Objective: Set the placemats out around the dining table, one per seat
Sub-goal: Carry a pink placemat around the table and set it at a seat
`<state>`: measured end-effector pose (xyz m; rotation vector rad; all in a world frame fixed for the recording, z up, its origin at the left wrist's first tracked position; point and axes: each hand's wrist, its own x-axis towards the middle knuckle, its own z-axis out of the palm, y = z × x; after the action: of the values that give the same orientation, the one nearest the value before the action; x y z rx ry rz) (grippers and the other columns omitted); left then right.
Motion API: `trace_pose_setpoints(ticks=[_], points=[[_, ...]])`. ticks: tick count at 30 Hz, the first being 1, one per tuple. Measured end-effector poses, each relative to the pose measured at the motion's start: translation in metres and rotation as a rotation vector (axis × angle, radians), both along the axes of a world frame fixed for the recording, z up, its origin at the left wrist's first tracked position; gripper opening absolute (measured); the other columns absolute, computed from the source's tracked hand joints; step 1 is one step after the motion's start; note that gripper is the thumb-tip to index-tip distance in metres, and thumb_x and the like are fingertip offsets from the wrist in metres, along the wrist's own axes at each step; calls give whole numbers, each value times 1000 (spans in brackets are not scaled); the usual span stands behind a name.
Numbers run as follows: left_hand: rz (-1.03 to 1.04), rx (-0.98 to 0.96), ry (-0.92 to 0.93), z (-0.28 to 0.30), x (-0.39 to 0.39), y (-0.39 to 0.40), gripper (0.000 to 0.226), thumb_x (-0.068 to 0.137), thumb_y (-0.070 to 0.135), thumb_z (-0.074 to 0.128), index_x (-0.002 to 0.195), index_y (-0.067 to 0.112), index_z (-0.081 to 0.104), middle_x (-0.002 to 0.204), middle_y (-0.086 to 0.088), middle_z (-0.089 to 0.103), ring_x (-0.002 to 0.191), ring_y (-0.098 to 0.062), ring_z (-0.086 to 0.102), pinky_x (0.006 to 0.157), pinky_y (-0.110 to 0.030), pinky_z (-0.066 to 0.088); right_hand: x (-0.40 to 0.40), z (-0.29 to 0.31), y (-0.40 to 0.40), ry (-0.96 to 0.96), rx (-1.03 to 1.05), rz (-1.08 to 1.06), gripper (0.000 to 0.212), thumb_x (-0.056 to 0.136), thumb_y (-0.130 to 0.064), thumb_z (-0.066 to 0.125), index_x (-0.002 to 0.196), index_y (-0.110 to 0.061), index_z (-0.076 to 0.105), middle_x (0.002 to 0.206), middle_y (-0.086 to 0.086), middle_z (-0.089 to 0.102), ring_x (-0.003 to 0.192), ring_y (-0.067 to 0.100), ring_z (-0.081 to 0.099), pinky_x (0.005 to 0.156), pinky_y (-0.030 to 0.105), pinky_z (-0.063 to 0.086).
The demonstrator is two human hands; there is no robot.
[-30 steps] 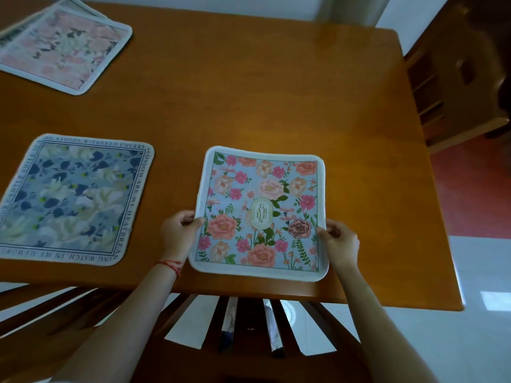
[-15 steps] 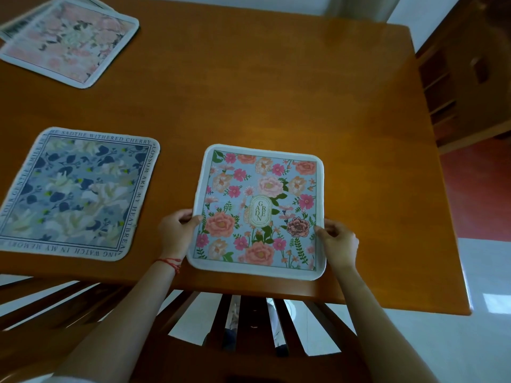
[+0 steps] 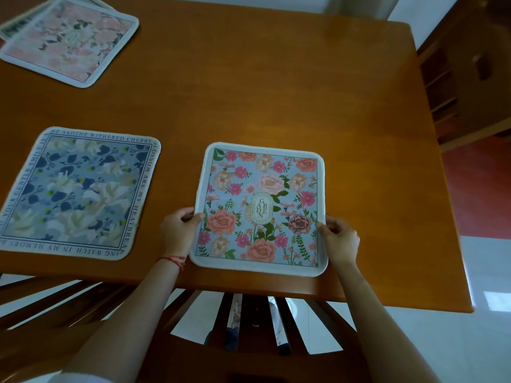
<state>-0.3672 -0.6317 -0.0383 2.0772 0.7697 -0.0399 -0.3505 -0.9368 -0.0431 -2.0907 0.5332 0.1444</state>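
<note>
near the worktop's (image 3: 276, 92) front edge the floral mat (image 3: 261, 208) lies flat, its side edges pinched by the curled fingers of the left hand (image 3: 178, 230) and right hand (image 3: 341, 240), with a blue mat (image 3: 74, 192) to its left, a pink mat (image 3: 69, 40) at the far left corner, and a chair back (image 3: 249, 322) below.

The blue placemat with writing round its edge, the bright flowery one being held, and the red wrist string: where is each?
Blue placemat (image 3: 80, 193): head view, on its flowered middle.
Flowery placemat (image 3: 261, 208): head view, on the oval label at its centre.
Red string (image 3: 173, 259): head view, on the band at the left wrist.
</note>
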Motion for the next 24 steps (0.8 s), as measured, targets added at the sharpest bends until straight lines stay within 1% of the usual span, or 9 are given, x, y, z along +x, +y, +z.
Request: trace_pose_setpoints(ticks=[2, 8, 12, 14, 16, 18, 20, 22, 24], points=[[10, -16, 5, -1, -1, 1, 27, 83, 14, 66, 106, 1, 65, 99, -18, 69, 79, -28, 66, 65, -32, 54, -1, -1, 0, -4, -8, 10, 18, 86, -17, 62, 102, -11, 66, 84, -2, 66, 65, -4, 58, 45, 4, 44], [3, 2, 3, -1, -2, 3, 26, 82, 15, 67, 104, 2, 66, 97, -17, 70, 79, -28, 67, 65, -34, 55, -1, 1, 1, -6, -8, 13, 17, 85, -15, 63, 101, -9, 65, 83, -3, 63, 64, -5, 56, 45, 1, 42], [-3, 4, -3, 0, -3, 1, 24, 83, 13, 66, 103, 1, 66, 96, -15, 69, 76, -26, 65, 62, -27, 50, -2, 2, 0, -11, -9, 24, 19, 85, -15, 63, 102, -6, 65, 82, -2, 63, 63, -5, 55, 46, 2, 42], [-1, -1, -4, -1, -3, 1, 24, 83, 14, 66, 103, 1, 66, 96, -16, 69, 77, -26, 65, 63, -28, 51, -2, 2, -1, -11, -5, 27, 19, 85, -14, 63, 102, -5, 65, 81, -2, 62, 63, -7, 55, 45, 2, 41], [5, -9, 0, -2, -2, 3, 24, 83, 14, 66, 103, 2, 66, 97, -16, 70, 78, -28, 66, 65, -32, 54, -2, 2, -1, -10, 2, 32, 19, 85, -14, 63, 102, -5, 65, 81, -2, 62, 54, -7, 57, 45, 2, 41], [15, -16, 4, -3, -2, 3, 24, 83, 14, 66, 104, 2, 66, 97, -17, 70, 79, -28, 66, 66, -33, 54, -2, 2, -1, -9, 6, 38, 17, 85, -13, 63, 100, -6, 65, 81, -1, 63, 55, -14, 58, 45, 2, 41], [9, -17, 1, -2, -2, 2, 25, 83, 14, 66, 105, 2, 66, 97, -16, 69, 77, -27, 65, 62, -29, 52, -2, 2, -1, -8, 6, 38, 16, 85, -13, 63, 100, -6, 65, 83, 1, 65, 54, -8, 59, 45, 2, 41], [-8, -7, -5, -1, -2, 1, 25, 83, 13, 66, 105, 1, 66, 97, -16, 69, 74, -24, 63, 58, -24, 49, -2, 2, -1, -8, 1, 33, 17, 85, -13, 63, 101, -6, 65, 84, 3, 66, 58, -7, 56, 45, 2, 42], [-10, -8, -4, -1, -2, 2, 26, 83, 14, 66, 106, 1, 65, 98, -17, 69, 75, -25, 64, 59, -26, 50, -2, 2, -1, -4, 0, 31, 17, 85, -14, 63, 101, -6, 65, 82, 1, 64, 57, -8, 56, 45, 2, 41]])
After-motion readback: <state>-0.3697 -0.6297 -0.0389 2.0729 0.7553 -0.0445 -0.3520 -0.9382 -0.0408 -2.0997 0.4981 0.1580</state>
